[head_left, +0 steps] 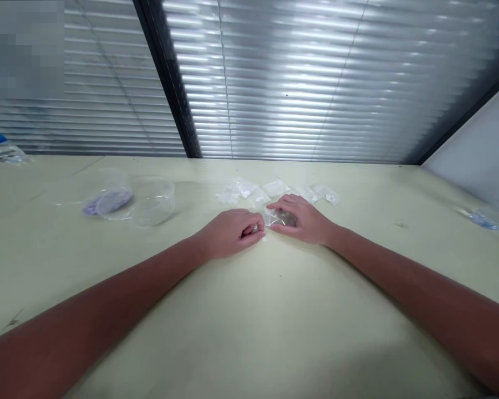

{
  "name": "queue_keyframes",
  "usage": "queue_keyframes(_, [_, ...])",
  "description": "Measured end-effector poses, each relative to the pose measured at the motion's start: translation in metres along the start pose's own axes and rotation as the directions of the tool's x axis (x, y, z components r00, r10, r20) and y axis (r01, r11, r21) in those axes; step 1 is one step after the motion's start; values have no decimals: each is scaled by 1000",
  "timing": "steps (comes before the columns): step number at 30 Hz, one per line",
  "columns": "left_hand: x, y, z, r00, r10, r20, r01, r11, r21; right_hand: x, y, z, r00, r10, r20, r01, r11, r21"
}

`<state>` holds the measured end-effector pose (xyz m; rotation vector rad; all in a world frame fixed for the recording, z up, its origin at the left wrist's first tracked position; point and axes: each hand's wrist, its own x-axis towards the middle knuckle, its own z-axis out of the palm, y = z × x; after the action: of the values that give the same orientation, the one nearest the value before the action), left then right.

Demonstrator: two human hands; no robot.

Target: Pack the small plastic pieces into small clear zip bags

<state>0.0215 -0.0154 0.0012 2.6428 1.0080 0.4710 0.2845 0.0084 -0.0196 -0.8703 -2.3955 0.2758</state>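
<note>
Both my hands meet at the middle of the pale green table (249,310). Between them lies a small clear plastic bag (275,218). My left hand (232,233) has its fingers curled and pinches the bag's left edge. My right hand (303,217) curls over the bag's right side and grips it. Just behind my hands lie several more small clear bags (274,191) in a loose row, some with white contents.
Left of my hands stands a clear plastic tub (153,200), and a clear lid or dish (110,200) with something purple lies beside it. A plastic bottle (0,145) lies at the far left and a clear wrapper (484,219) at the right. Window blinds close off the far edge.
</note>
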Motion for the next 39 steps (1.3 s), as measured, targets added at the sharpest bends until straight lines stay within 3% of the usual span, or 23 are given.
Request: queue_keyframes(39, [0, 0, 0, 1000, -6, 3, 6, 1000, -1, 0, -2, -2, 1000, 16, 15, -16, 1000, -2])
